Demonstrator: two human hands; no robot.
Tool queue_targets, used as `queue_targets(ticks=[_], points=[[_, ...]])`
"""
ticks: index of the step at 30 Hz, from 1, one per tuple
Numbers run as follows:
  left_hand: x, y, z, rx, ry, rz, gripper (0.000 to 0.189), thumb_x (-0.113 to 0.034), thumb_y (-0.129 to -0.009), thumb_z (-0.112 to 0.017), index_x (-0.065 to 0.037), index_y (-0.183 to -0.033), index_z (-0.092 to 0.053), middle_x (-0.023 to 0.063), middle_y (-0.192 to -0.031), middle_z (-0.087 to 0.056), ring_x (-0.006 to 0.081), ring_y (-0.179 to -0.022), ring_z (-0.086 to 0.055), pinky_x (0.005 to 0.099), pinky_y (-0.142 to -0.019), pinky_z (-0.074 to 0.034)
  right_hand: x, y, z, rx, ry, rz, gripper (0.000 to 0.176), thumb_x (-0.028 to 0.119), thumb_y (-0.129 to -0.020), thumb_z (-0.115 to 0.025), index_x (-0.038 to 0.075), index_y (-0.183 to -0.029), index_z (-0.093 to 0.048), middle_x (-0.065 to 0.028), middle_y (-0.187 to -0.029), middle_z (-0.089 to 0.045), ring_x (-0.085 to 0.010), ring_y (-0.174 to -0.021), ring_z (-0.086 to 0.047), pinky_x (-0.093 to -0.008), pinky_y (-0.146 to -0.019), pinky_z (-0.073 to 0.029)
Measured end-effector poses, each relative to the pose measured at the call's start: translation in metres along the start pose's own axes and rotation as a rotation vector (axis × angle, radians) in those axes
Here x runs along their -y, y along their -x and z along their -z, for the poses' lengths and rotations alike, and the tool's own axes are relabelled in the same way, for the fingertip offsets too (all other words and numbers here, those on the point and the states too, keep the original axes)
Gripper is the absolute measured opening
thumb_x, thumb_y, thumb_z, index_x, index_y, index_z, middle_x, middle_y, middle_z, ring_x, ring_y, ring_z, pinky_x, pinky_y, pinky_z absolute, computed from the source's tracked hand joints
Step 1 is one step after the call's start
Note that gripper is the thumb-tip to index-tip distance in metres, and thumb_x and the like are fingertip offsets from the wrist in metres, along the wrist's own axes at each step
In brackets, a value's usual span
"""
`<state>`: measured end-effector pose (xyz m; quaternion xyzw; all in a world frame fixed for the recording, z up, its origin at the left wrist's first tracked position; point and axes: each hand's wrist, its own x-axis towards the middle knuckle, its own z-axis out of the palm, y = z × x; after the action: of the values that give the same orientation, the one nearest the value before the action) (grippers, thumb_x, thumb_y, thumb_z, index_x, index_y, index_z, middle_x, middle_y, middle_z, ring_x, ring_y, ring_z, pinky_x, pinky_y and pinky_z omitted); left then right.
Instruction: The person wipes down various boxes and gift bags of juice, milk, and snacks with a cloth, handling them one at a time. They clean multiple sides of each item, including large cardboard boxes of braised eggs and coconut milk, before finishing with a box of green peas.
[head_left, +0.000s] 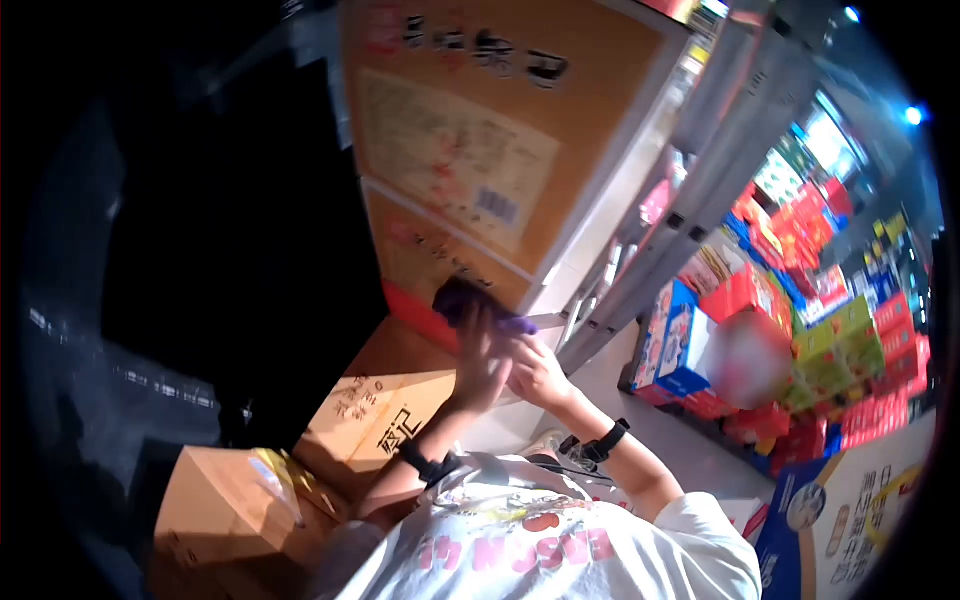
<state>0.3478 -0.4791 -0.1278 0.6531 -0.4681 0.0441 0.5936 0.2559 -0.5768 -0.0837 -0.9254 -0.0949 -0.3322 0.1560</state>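
A crumpled, dark purple, cloth-like bundle (462,301) lies against the lower front of a tall brown cardboard carton (590,60) printed with black characters and edged in white. Both of the person's hands are at this bundle. The left hand (484,362) reaches up to it with the fingers extended and close together, their tips overlapping its lower part; blur hides whether they close around it. The right hand (538,372) is just beside the left, its fingers bent inward in a narrow curl at the bundle's lighter purple right end; whether the fingertips pinch that end, I cannot tell. Each wrist wears a black band, and the person has on a white T-shirt (500,535) with pink lettering.

Below the tall carton, to the left of the forearms, sits a light brown cardboard box (345,432) with black characters. Nearer the bottom edge is another brown cardboard box (215,510) with yellowish tape near its top. A silver-grey metal frame (690,215) slants along the tall carton's right side. Beyond it stand stacks of red, blue and green printed boxes (840,345), and a white-and-blue printed carton (850,515) fills the lower right.
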Motion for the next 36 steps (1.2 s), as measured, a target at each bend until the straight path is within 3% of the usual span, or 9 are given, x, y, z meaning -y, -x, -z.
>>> queue_targets(ticks=[6,7,14,16,20,22,27,31,36], points=[[-0.017,-0.008,-0.002,-0.041,0.206,0.087,0.060,-0.033,-0.084,-0.051,0.003,-0.130,-0.034,0.0263,-0.119,-0.040,0.0402,-0.108,-0.041,0.0452,-0.093,-0.033,-0.004,0.008,0.007,-0.191,-0.137,-0.108,0.035,0.003,-0.071,-0.063,0.000,-0.105,-0.059,-0.0131,-0.100,-0.058,-0.0311,-0.099,-0.055,-0.0388,-0.083,-0.048],[-0.018,-0.009,-0.002,0.032,0.002,-0.017,0.057,-0.032,-0.084,-0.054,0.004,-0.126,-0.038,0.0246,-0.117,-0.039,0.0389,-0.106,-0.042,0.0446,-0.092,-0.034,-0.004,0.011,0.013,-0.230,-0.143,-0.104,0.034,0.001,-0.071,-0.062,0.000,-0.104,-0.059,-0.0126,-0.099,-0.058,-0.0310,-0.099,-0.055,-0.0384,-0.083,-0.048],[-0.040,-0.014,-0.057,0.278,0.193,-0.239,0.063,-0.028,-0.084,-0.060,0.002,-0.128,-0.027,0.0261,-0.127,-0.031,0.0382,-0.119,-0.036,0.0451,-0.098,-0.030,0.007,0.039,0.075,-0.451,-0.102,-0.230,0.020,-0.006,-0.070,-0.063,0.000,-0.090,-0.064,-0.0103,-0.090,-0.062,-0.0280,-0.090,-0.060,-0.0346,-0.078,-0.050],[-0.047,-0.017,-0.080,0.445,0.567,0.028,0.072,-0.027,-0.081,-0.065,0.002,-0.130,-0.022,0.0226,-0.132,-0.030,0.0324,-0.121,-0.035,0.0417,-0.099,-0.031,0.000,0.056,0.093,-0.430,-0.210,-0.324,0.022,-0.006,-0.070,-0.063,-0.001,-0.091,-0.064,-0.0101,-0.090,-0.062,-0.0278,-0.091,-0.060,-0.0351,-0.078,-0.050],[-0.035,-0.031,-0.125,0.756,0.713,0.287,0.052,-0.021,-0.079,-0.067,0.001,-0.119,-0.043,0.0086,-0.110,-0.050,0.0168,-0.104,-0.047,0.0300,-0.092,-0.036,-0.029,0.088,0.123,-0.536,-0.209,-0.517,0.022,-0.006,-0.071,-0.061,0.002,-0.091,-0.063,-0.0133,-0.103,-0.059,-0.0297,-0.095,-0.059,-0.0351,-0.081,-0.048],[-0.041,-0.036,-0.149,0.814,0.641,0.495,0.034,-0.022,-0.082,-0.065,0.000,-0.104,-0.052,0.0030,-0.091,-0.055,0.0102,-0.084,-0.050,0.0247,-0.077,-0.041,-0.046,0.107,0.144,-0.535,-0.247,-0.730,0.029,-0.005,-0.071,-0.058,0.005,-0.099,-0.062,-0.0139,-0.112,-0.056,-0.0314,-0.105,-0.055,-0.0352,-0.086,-0.046],[-0.064,-0.057,-0.241,0.800,0.461,0.358,0.014,-0.014,-0.086,-0.059,-0.001,-0.091,-0.056,0.0008,-0.074,-0.055,0.0077,-0.069,-0.050,0.0241,-0.062,-0.042,-0.130,0.170,0.184,-0.364,-0.650,-1.045,0.040,0.013,-0.082,-0.061,0.003,-0.120,-0.051,-0.0131,-0.113,-0.058,-0.0181,-0.108,-0.052,-0.0304,-0.092,-0.041],[-0.089,-0.077,-0.325,0.836,0.333,0.117,0.013,-0.013,-0.087,-0.057,0.000,-0.092,-0.056,0.0039,-0.072,-0.054,0.0097,-0.068,-0.048,0.0261,-0.062,-0.041,-0.184,0.214,0.243,-0.143,-0.541,-1.090,0.057,0.036,-0.079,-0.067,0.005,-0.123,-0.051,-0.0138,-0.106,-0.060,-0.0211,-0.094,-0.056,-0.0316,-0.082,-0.044],[-0.124,-0.110,-0.412,1.054,0.340,0.180,0.013,-0.011,-0.087,-0.056,0.002,-0.087,-0.055,0.0039,-0.067,-0.054,0.0079,-0.061,-0.047,0.0246,-0.055,-0.039,-0.217,0.265,0.321,-0.207,-0.423,-1.112,0.023,0.011,-0.079,-0.064,-0.003,-0.097,-0.059,-0.0120,-0.081,-0.062,-0.0182,-0.072,-0.057,-0.0296,-0.068,-0.047]])
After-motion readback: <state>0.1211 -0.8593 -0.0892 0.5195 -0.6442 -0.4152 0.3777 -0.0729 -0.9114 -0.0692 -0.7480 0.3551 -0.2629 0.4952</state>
